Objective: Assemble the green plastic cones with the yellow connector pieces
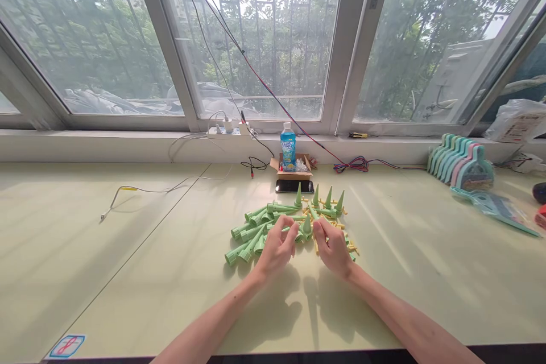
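My left hand (278, 245) is closed, its thumb and fingertips curled together. Whatever may be in that pinch is too small or hidden to make out. A slim green plastic piece (313, 212) pokes up from the closed fingers of my right hand (333, 245). Between the hands is a green cone (306, 225). Several green tapered tubes (251, 233) lie heaped beside and behind my left hand. More green cones (328, 198) stand upright behind my right hand, among small yellow plastic pieces (340, 220) partly covered by it.
Behind the parts lie a black phone (294, 186) and a small cardboard box (294, 175), with a blue-labelled bottle (288, 148). Coiled wires (352, 165) run along the sill. Pastel dustpan-like pieces (463, 162) stand at right. A thin cable (149, 190) lies at left.
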Demonstrator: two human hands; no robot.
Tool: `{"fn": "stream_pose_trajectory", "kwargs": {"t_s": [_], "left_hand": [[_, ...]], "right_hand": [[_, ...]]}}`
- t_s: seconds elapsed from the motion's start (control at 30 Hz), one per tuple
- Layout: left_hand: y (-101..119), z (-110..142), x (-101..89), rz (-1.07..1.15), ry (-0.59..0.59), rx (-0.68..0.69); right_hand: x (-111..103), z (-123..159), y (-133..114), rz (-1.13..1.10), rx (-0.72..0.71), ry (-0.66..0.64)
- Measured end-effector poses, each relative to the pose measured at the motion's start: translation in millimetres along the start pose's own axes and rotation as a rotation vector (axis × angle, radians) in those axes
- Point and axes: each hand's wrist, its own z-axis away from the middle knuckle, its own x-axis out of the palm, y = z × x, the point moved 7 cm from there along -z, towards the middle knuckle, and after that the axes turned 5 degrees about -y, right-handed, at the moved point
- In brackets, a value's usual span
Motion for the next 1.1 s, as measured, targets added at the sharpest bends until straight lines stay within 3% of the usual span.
{"fn": "stream_pose_trajectory", "kwargs": {"t_s": [0.27,0.37,0.57,1.1], "left_hand": [[0.5,-2.0,4.6,0.223,-0.062,-0.085],[-0.7,-1.4,4.3,0.222,-0.078,-0.118],[-3.3,-2.0,5.6,0.236,-0.147,-0.108],[-6.2,-0.9,6.4,0.151,-0.145,-0.028]], "right_hand": [[6.3,-0.1,-5.4,0.017,-0.075,-0.098],[9.9,0.4,-6.9,-0.003,-0.089,-0.159],[8.7,-0.2,-6.2,-0.004,-0.076,-0.157],[12.5,3.0,7.2,-0.019,-0.046,-0.166]]}}
